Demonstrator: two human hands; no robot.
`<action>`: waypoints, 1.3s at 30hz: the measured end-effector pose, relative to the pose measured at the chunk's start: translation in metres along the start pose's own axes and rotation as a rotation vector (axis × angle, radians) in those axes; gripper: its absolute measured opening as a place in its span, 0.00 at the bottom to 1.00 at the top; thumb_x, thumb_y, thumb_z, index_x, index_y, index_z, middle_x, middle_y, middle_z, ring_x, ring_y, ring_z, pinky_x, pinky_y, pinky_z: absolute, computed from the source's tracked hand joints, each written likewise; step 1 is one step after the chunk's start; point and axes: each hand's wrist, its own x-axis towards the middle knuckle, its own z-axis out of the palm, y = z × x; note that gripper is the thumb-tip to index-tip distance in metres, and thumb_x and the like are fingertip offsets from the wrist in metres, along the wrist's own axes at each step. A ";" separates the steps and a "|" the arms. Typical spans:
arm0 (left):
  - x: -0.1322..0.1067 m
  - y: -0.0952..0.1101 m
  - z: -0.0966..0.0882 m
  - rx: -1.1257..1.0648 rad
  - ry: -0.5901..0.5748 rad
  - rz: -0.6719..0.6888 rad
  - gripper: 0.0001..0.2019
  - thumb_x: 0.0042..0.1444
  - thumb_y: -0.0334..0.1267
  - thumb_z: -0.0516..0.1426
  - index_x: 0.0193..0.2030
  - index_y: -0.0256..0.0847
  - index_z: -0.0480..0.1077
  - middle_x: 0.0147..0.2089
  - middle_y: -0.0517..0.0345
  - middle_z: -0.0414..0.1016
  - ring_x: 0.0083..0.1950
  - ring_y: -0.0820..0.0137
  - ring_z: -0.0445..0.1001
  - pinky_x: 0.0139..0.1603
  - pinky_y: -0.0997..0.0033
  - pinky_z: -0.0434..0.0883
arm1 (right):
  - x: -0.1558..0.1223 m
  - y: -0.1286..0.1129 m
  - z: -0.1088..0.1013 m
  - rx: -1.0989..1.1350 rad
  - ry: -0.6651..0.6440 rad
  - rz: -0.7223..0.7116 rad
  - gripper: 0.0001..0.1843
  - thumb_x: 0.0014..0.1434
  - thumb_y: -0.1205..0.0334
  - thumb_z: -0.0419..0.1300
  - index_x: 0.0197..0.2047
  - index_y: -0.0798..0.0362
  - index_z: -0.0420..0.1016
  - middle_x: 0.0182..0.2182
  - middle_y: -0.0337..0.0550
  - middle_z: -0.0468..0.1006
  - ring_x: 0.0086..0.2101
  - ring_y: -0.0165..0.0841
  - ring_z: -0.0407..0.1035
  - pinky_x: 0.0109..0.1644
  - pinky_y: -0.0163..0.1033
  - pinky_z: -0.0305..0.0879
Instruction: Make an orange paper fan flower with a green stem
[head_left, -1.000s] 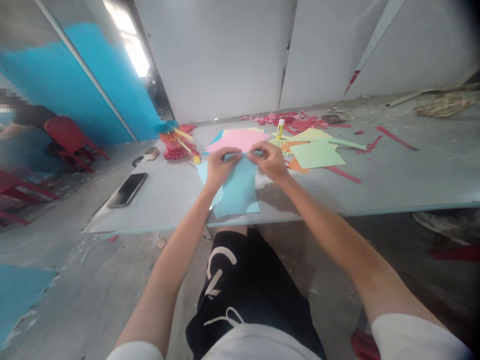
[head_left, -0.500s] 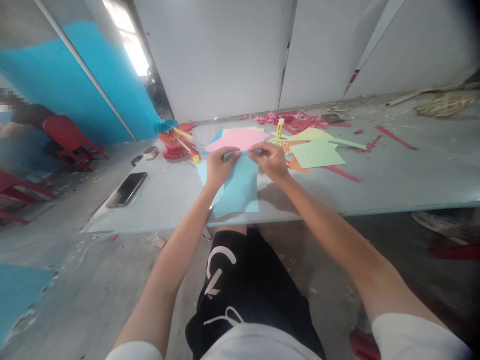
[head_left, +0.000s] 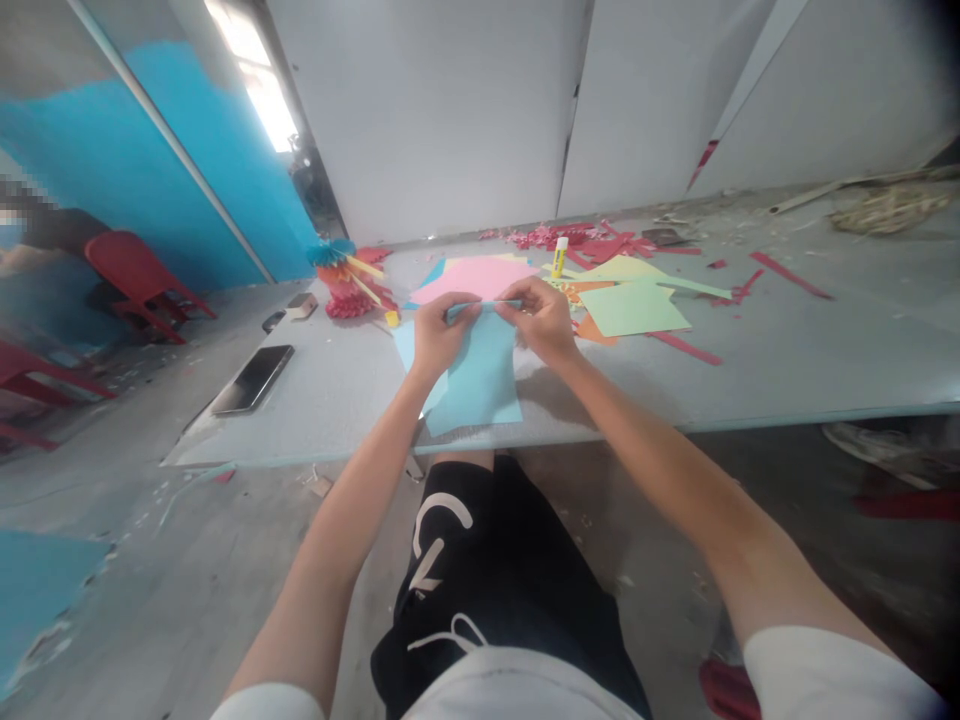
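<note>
A light blue sheet of paper [head_left: 480,375] hangs between my hands at the near side of the table. My left hand [head_left: 441,330] pinches its top edge. Close beside it, my right hand [head_left: 541,318] pinches the same edge, which looks narrowly folded. Another pale blue sheet [head_left: 405,345] shows partly behind my left hand. Just beyond my fingers lies a pink sheet [head_left: 476,277] over yellow and blue ones. To the right are a light green sheet [head_left: 636,307] and an upright yellow glue stick [head_left: 559,258].
A phone [head_left: 253,380] lies at the left of the grey table [head_left: 787,360]. Near it stand a colourful paper craft [head_left: 349,280] and a yellow cap [head_left: 392,319]. Red paper strips [head_left: 791,275] are scattered at the back right. A red chair [head_left: 146,270] and a person are at far left.
My right fingers have shifted slightly along the top edge of the blue sheet. The sheet's lower right corner has moved a little; my left hand has hardly moved.
</note>
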 end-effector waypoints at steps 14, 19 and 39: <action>-0.001 0.001 -0.001 0.059 0.010 0.009 0.05 0.59 0.39 0.64 0.38 0.41 0.80 0.40 0.54 0.84 0.43 0.65 0.80 0.48 0.67 0.74 | 0.000 0.009 -0.003 -0.138 -0.007 -0.085 0.13 0.57 0.48 0.69 0.37 0.50 0.83 0.36 0.41 0.83 0.34 0.35 0.74 0.43 0.42 0.71; -0.002 0.002 0.000 0.039 0.034 0.052 0.05 0.60 0.39 0.64 0.38 0.42 0.80 0.40 0.55 0.84 0.43 0.66 0.80 0.47 0.67 0.74 | 0.001 0.008 -0.004 -0.157 0.013 -0.101 0.12 0.56 0.50 0.70 0.38 0.49 0.83 0.36 0.41 0.83 0.34 0.35 0.74 0.43 0.42 0.71; -0.003 0.009 -0.003 -0.020 -0.004 0.067 0.04 0.57 0.38 0.65 0.35 0.41 0.81 0.38 0.54 0.84 0.41 0.65 0.81 0.47 0.66 0.74 | -0.001 -0.001 -0.004 -0.169 -0.015 -0.129 0.08 0.57 0.55 0.69 0.37 0.50 0.83 0.34 0.41 0.84 0.33 0.34 0.74 0.41 0.41 0.72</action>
